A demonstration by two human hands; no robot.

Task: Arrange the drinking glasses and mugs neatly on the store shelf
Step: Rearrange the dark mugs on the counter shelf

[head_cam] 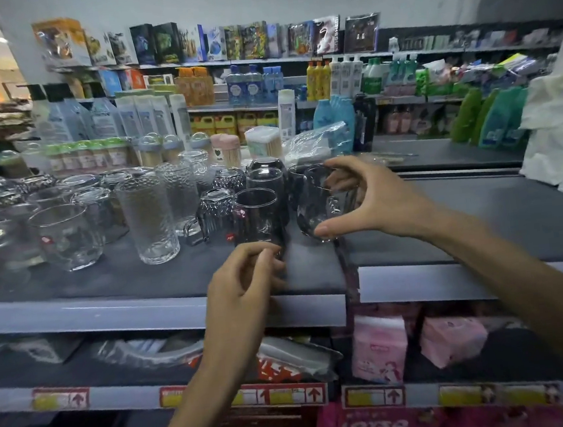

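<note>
Clear drinking glasses and mugs crowd the dark top shelf (479, 215). My right hand (371, 197) grips a rounded clear glass (320, 206) between thumb and fingers, right of the group. My left hand (245, 282) sits at the shelf's front edge, fingers curled against the base of a plain straight glass (256, 215). Behind that one stand two more plain glasses (265, 180) in a row. A faceted handled mug (213, 216) is to their left, then a tall textured tumbler (148, 219) and a wide mug (65, 237) with a red sticker.
Toothpick jars (102, 154) and a plastic bag (318, 141) line the shelf's back. Lower shelves hold pink packets (378, 345) and wrapped goods. A stack of white packs (560, 124) rises at right. Bare dark shelf lies right of my right hand.
</note>
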